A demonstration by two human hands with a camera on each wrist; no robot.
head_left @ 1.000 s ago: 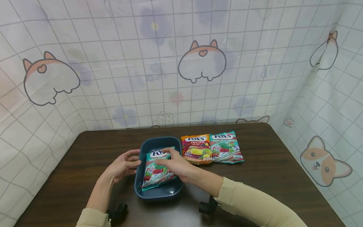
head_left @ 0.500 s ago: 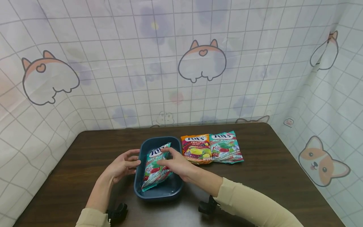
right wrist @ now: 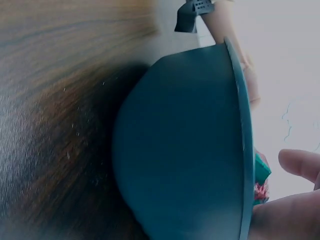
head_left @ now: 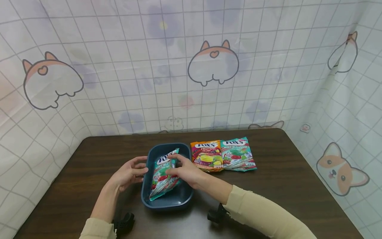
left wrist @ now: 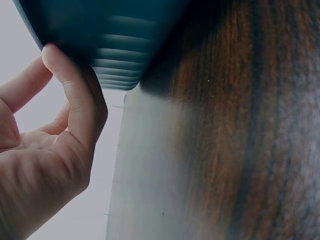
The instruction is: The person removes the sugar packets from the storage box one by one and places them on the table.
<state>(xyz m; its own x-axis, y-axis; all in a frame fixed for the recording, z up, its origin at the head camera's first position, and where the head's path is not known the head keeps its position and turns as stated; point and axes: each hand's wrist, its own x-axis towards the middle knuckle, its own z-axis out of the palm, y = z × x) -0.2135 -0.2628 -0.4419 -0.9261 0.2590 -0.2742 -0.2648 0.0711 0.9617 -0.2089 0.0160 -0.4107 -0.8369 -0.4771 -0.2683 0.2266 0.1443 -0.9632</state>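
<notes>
A teal FOX'S Mint Blossom candy bag (head_left: 162,177) stands tilted in the dark blue plastic container (head_left: 176,203), its right side raised. At that raised side is my right hand (head_left: 189,173), curled fingers and thumb gripping the bag's edge inside the container. Seen from the right wrist, the thumb (right wrist: 300,162) is above the rim and a bit of the teal bag (right wrist: 261,172) shows past it. My left hand (head_left: 130,172) rests its fingertips against the container's outer left wall; in the left wrist view a bent finger (left wrist: 75,95) touches that wall.
Behind and right of the container lie an orange FOX'S Fruits bag (head_left: 207,156) and a second teal Mint Blossom bag (head_left: 237,154), side by side. All stand on a dark wooden table (head_left: 268,186). A white gridded cloth (head_left: 134,83) hangs behind it.
The candy bag in the container has gone from lying nearly flat to leaning, its right side lifted and turned leftward with my right hand. The left hand and container have stayed put.
</notes>
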